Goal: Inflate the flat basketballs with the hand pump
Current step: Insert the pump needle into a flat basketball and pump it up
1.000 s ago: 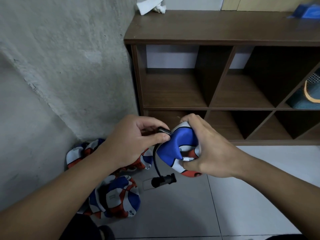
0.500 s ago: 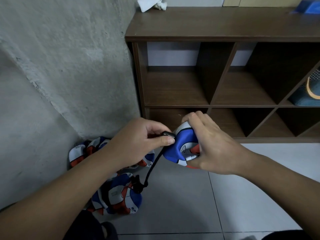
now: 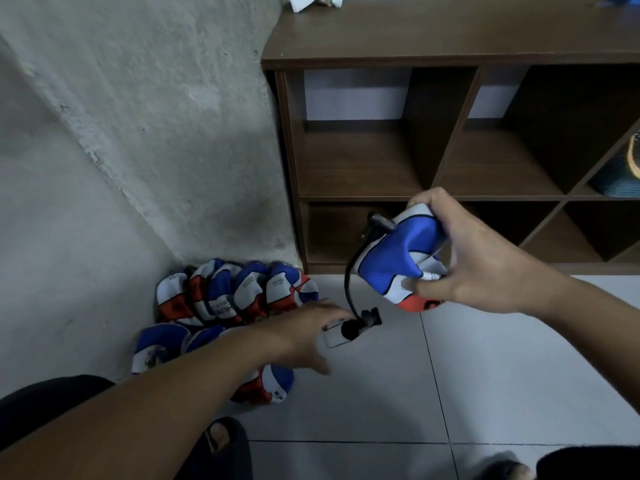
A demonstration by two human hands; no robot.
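Right hand (image 3: 485,261) gripping a folded flat ball (image 3: 398,261) with hose (image 3: 348,282) attached, left hand (image 3: 304,330) spread loosely beside the hanging pump (image 3: 353,329), grasping nothing.

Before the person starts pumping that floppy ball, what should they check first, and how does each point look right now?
1. Flat ball firmly held: ok, the right hand keeps a grip on it.
2. Hose joined to the ball: ok, its black end sits at the ball's top.
3. Needle fully seated: cannot tell.
4. Pump in hand: not ok, the left hand is only reaching, fingers spread.
5. Hose free of kinks: ok, it hangs in one curve.
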